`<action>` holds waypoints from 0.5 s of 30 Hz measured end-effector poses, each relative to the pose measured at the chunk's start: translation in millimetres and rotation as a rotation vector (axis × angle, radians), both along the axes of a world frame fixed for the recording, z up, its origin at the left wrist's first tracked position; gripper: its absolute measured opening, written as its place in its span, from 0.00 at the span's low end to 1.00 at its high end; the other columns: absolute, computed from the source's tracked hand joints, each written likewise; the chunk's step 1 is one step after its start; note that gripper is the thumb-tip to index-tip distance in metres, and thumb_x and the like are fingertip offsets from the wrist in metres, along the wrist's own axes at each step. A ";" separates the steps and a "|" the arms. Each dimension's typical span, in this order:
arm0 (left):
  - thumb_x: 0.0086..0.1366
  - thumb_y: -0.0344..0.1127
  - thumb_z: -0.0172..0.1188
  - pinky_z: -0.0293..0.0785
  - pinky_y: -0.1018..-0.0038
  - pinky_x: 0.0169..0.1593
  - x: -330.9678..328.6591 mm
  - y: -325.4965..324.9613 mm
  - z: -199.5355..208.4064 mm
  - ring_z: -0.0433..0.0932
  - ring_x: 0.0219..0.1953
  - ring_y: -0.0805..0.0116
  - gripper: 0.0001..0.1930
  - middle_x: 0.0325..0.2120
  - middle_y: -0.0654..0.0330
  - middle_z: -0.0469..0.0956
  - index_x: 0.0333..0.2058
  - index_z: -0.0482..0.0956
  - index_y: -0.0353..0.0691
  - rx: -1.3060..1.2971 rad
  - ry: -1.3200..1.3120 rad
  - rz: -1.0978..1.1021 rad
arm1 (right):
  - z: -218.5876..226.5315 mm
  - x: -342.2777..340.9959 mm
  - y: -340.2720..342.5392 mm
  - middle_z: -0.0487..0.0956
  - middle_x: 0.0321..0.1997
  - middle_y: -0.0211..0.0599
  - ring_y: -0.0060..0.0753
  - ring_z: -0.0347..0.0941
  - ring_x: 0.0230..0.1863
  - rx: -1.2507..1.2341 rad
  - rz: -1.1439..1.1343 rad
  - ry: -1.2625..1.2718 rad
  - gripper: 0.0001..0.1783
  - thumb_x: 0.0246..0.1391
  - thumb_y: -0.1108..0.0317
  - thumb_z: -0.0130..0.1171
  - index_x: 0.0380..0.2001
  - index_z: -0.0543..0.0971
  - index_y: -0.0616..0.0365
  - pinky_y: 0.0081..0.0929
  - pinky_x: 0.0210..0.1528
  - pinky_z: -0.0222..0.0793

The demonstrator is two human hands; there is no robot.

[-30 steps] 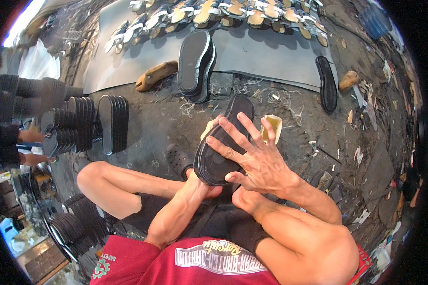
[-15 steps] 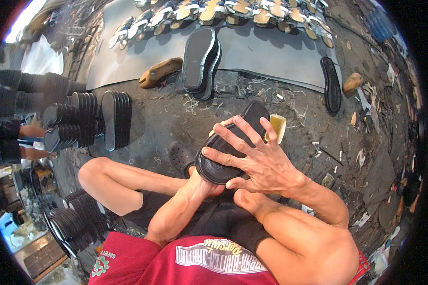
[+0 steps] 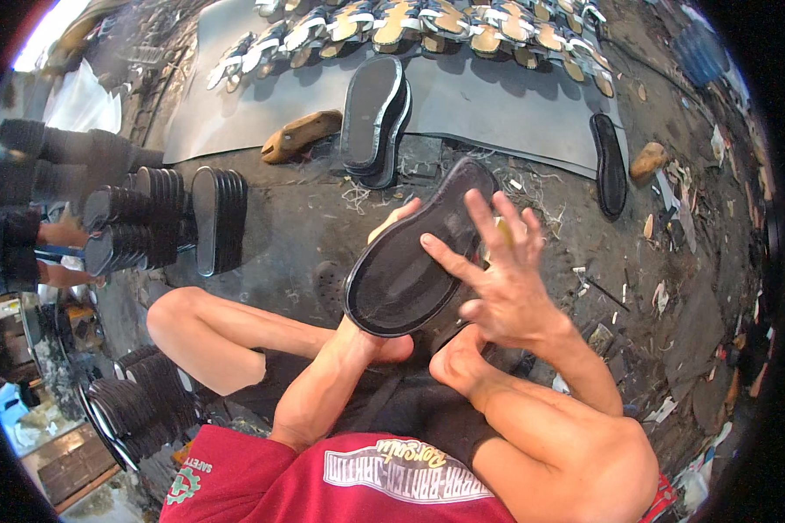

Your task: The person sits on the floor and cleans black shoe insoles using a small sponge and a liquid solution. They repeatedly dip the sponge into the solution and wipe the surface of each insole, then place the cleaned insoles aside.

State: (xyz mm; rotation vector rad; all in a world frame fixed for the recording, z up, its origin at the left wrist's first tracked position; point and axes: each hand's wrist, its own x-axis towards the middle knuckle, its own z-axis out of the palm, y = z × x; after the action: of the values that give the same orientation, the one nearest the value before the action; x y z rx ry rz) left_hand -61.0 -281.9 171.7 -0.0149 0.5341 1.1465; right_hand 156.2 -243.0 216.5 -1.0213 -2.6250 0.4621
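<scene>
A black shoe sole [image 3: 401,279] lies tilted in front of me, its wide rounded end toward my lap. My left hand [image 3: 377,344] supports it from beneath, with fingertips showing along its far left edge; the palm is hidden under the sole. Over the sole's right edge is my right hand [image 3: 510,288], fingers spread and slightly blurred. Its index fingertip is at the sole's upper face, touching or just above it. Beyond the sole, two stacked black soles [image 3: 371,118] with pale edges rest partly on a grey sheet.
Many strapped sandals [image 3: 397,26] stand in rows on the grey sheet [image 3: 497,105]. A wooden shoe last [image 3: 301,135] lies left of the stacked soles. Another black sole [image 3: 609,166] sits at right. Rows of soles [image 3: 218,218] stand at left, beside another person's hands [image 3: 65,275]. Scraps litter the floor.
My right hand has lifted off the sole's face and shifted right, uncovering most of it. The sole has tipped to show more of its upper face.
</scene>
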 end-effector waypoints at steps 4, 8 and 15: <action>0.82 0.51 0.48 0.88 0.61 0.56 5.0 15.3 7.9 0.89 0.48 0.62 0.24 0.52 0.53 0.87 0.63 0.79 0.42 -0.039 -0.073 0.027 | -9.7 -8.1 -25.0 0.51 0.89 0.34 0.51 0.39 0.88 0.036 0.143 0.060 0.36 0.74 0.25 0.28 0.76 0.70 0.12 0.59 0.84 0.17; 0.80 0.55 0.52 0.89 0.61 0.48 -6.4 19.0 0.7 0.90 0.41 0.60 0.25 0.47 0.54 0.89 0.56 0.85 0.41 -0.224 -0.068 0.016 | -13.1 2.8 12.2 0.52 0.89 0.36 0.54 0.42 0.86 -0.002 -0.195 0.014 0.28 0.75 0.35 0.46 0.72 0.75 0.16 0.62 0.83 0.24; 0.80 0.57 0.48 0.83 0.51 0.63 -6.5 24.7 -8.8 0.86 0.54 0.42 0.34 0.57 0.40 0.84 0.68 0.75 0.33 -0.061 -0.331 -0.045 | -17.6 -0.2 -5.0 0.51 0.89 0.40 0.57 0.44 0.86 0.056 0.004 0.120 0.26 0.79 0.40 0.41 0.72 0.76 0.15 0.65 0.82 0.24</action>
State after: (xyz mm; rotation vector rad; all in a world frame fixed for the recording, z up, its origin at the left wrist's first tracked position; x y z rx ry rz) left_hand -67.5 -257.3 162.8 -0.2401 0.2727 1.0571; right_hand 156.0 -248.0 198.9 -0.9419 -2.5198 0.4347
